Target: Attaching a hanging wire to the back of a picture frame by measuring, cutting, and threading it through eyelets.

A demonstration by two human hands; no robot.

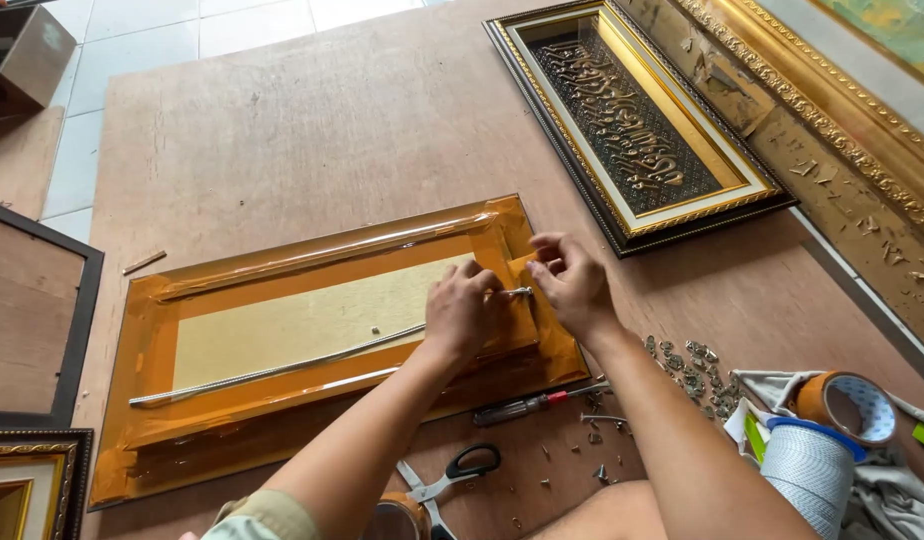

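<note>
On the plywood floor board [312,130] lies a frame back [312,340] sealed in orange-brown tape, face down before the person; a slim metal rod [282,368] runs across its pale centre panel; the left hand [460,312] presses down at the rod's right end, fingers curled over it; just beside, the right hand [574,283] pinches a small tape flap [522,264]; a screwdriver [532,405] and scissors [452,472] lie near.
</note>
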